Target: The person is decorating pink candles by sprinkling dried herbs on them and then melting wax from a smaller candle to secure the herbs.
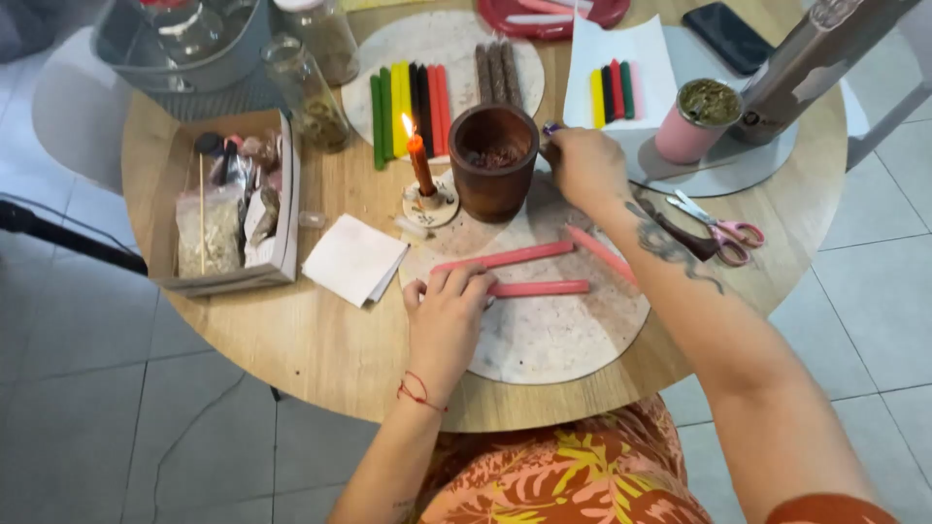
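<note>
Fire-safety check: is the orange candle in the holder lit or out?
Lit. The orange candle stands upright in its round holder with a flame at its tip, beside the brown cup.

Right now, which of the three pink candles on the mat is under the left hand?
The nearest pink candle: the left hand rests its fingers on its left end. The other two lie farther up the mat, untouched.

- The right hand [585, 167] hides most of a small purple thing [550, 128].
- The red tray [551, 16] is cut off at the top edge.
- The bits in the box [228, 204] are too small to tell.
</note>
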